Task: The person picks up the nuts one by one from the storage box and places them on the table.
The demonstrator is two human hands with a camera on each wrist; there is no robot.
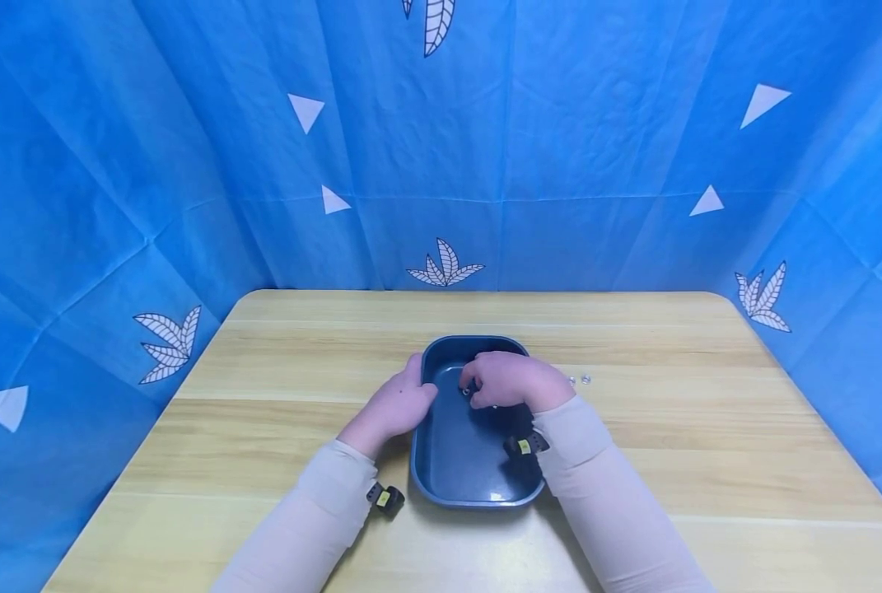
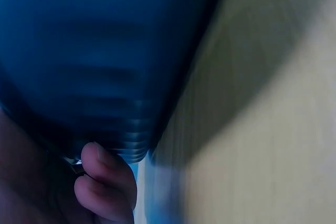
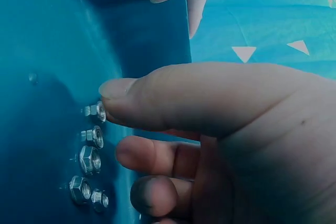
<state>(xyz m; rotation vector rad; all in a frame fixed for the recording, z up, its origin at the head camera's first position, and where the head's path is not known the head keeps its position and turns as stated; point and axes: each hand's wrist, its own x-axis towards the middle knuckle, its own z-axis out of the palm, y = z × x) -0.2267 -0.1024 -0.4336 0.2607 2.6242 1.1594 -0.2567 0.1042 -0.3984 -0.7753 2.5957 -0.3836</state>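
A dark blue rectangular tray (image 1: 478, 504) lies on the table. My left hand (image 1: 402, 401) grips its left rim, thumb over the edge; in the left wrist view its curled fingers (image 2: 107, 179) are against the outer wall. My right hand (image 1: 511, 379) reaches inside with fingers bent, pinching a small metal flange nut (image 3: 96, 112) at the tray floor. The thumb tip meets that nut in the right wrist view, while the index fingertip is hidden behind the thumb. Several other flange nuts (image 3: 90, 160) stand in a rough row below it, partly under my hand.
Two small shiny nuts (image 1: 585, 380) lie on the wooden table (image 1: 707, 412), right of the tray. A blue patterned curtain (image 1: 596, 148) hangs behind the table and along both sides. Each wrist wears a small black camera (image 1: 389, 499).
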